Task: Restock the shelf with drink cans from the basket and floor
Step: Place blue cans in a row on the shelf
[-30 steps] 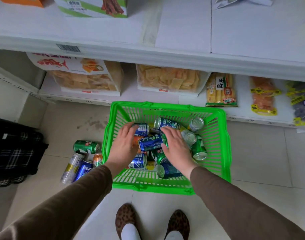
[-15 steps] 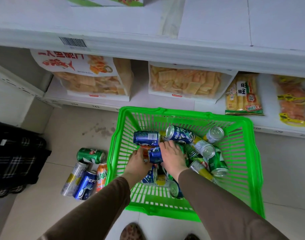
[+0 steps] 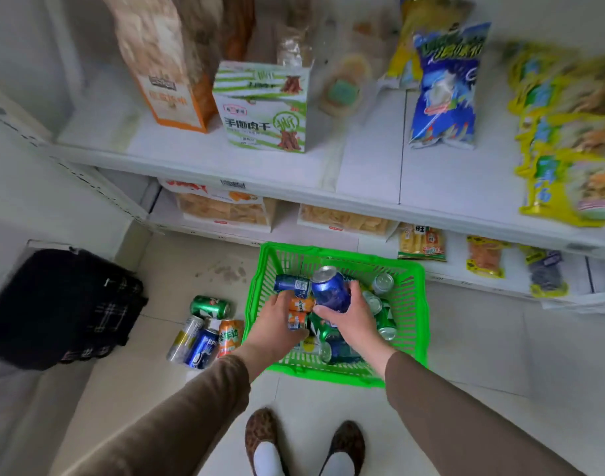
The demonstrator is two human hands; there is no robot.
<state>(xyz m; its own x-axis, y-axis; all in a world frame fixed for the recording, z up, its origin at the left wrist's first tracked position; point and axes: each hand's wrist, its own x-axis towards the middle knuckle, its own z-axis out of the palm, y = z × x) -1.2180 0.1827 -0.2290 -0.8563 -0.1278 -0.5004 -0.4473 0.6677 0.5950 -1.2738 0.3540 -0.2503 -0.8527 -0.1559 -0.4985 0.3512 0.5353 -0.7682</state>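
Observation:
A green plastic basket (image 3: 411,324) stands on the floor below the white shelf (image 3: 369,173), with several drink cans in it. My right hand (image 3: 354,319) grips a blue can (image 3: 330,290) and holds it above the other cans. My left hand (image 3: 277,324) holds an orange can (image 3: 299,310) beside it. Left of the basket, several more cans lie on the floor: a green one (image 3: 210,306), a silver and yellow one (image 3: 184,338), a blue Pepsi (image 3: 202,348) and an orange one (image 3: 230,338).
Snack boxes (image 3: 263,108) and bags (image 3: 445,87) stand on the upper shelf, with bare white space between and in front of them. More snack packs (image 3: 421,243) fill the bottom shelf. A dark plaid bundle (image 3: 63,307) lies on the floor at left. My two feet (image 3: 304,444) are near the basket.
Both hands have closed on cans and lifted them out of the pile. The view has tilted up, so the upper shelf with its snacks now shows.

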